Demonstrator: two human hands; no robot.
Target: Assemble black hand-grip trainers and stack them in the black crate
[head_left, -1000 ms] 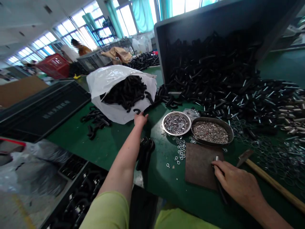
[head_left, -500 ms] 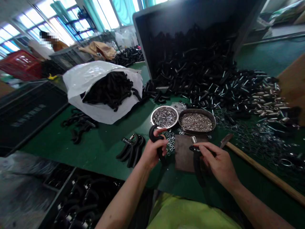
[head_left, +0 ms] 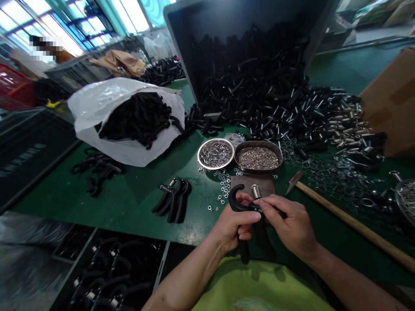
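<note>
My left hand is closed round a black curved clamp half, its hooked jaw pointing up. My right hand pinches a second black clamp half, whose handle hangs down toward my lap. A metal coil spring stands up at the top of that second half. Both halves meet between my fingers in front of my body; the fingers partly hide the joint. Left of my hands, a few assembled black spring clamps lie side by side on the green table.
A round dish of small metal pins and an oval tin of small metal parts stand ahead. Loose nuts lie near a brown plate. A hammer lies right. Behind are a white sack and a grey bin of black parts.
My left hand has moved right with its clamp half, up against the one in my right hand. The hands were apart before. The view has shifted slightly to the right.
</note>
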